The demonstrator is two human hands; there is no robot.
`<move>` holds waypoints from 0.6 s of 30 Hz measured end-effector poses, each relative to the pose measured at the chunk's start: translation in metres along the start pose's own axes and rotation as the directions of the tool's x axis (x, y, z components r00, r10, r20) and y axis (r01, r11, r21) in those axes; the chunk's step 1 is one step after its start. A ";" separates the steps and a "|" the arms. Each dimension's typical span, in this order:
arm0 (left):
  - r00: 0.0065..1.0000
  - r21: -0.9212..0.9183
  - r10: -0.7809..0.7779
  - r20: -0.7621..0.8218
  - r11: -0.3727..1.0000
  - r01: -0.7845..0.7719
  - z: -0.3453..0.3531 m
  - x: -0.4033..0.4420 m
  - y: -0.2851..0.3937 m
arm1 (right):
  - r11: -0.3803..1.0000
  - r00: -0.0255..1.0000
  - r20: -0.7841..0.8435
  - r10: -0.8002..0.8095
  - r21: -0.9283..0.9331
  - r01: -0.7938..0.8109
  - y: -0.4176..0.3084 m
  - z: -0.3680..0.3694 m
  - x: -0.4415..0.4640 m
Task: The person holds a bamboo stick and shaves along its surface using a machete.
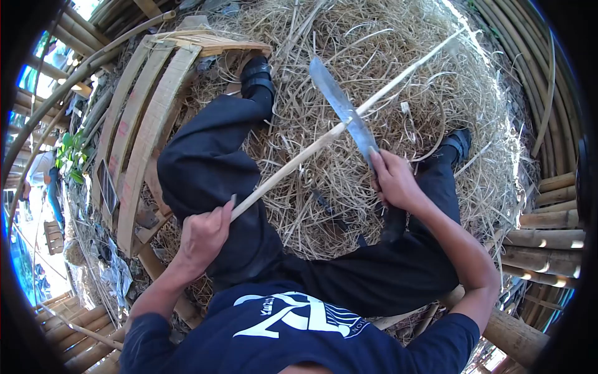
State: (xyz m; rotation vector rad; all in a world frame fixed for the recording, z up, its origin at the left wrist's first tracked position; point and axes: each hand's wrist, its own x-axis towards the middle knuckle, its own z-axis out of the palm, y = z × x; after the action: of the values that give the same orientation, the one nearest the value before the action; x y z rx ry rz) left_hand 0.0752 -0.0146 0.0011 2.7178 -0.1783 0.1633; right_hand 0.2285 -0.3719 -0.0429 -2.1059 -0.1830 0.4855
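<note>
My left hand point(205, 237) is closed round the lower end of a long pale stick point(293, 163), near my left thigh. The stick slants up and away to the right, its far end over the shavings. In my right hand point(395, 181) is a machete point(339, 100) with a broad grey blade, pointing up and to the left. The blade crosses the stick near its middle and appears to touch it. The dark handle shows below my right hand, above my right thigh.
Thin curled shavings point(330, 187) cover the ground between my legs. A slatted wooden crate point(152, 118) stands at the left. Stacked bamboo poles point(542, 249) line the right side. Another person point(42, 174) is partly visible at the far left.
</note>
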 end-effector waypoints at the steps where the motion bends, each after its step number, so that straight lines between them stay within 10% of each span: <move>1: 1.000 0.006 0.011 -0.010 1.000 -0.011 -0.003 0.003 -0.002 | 0.957 0.954 0.119 0.273 0.070 -0.283 -0.032 0.002 -0.006; 3: 1.000 0.019 -0.004 -0.011 1.000 0.004 -0.002 0.003 -0.004 | 0.997 0.999 0.042 0.024 -0.081 -0.020 -0.015 -0.016 0.011; 9: 0.998 -0.027 -0.051 0.028 0.998 0.052 -0.002 0.005 -0.002 | 0.900 0.901 -0.145 0.409 0.230 -0.371 0.003 -0.012 0.012; 11: 0.998 -0.019 -0.043 0.045 0.999 0.044 0.001 0.005 0.000 | 0.991 0.994 0.049 0.099 -0.094 -0.095 -0.008 0.021 -0.011; 13: 0.999 0.043 -0.006 -0.041 0.999 0.008 -0.004 -0.001 -0.008 | 0.998 0.999 0.019 0.045 -0.037 -0.045 -0.030 0.003 -0.005; 18: 1.000 0.028 -0.012 -0.026 1.000 0.013 -0.001 -0.002 -0.005 | 0.934 0.956 -0.084 0.282 0.252 -0.254 -0.017 -0.021 0.016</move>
State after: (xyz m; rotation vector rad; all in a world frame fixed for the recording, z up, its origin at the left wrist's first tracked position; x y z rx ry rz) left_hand 0.0735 -0.0099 -0.0006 2.7429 -0.1522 0.1990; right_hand 0.2523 -0.3743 -0.0229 -1.9222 0.2273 0.5133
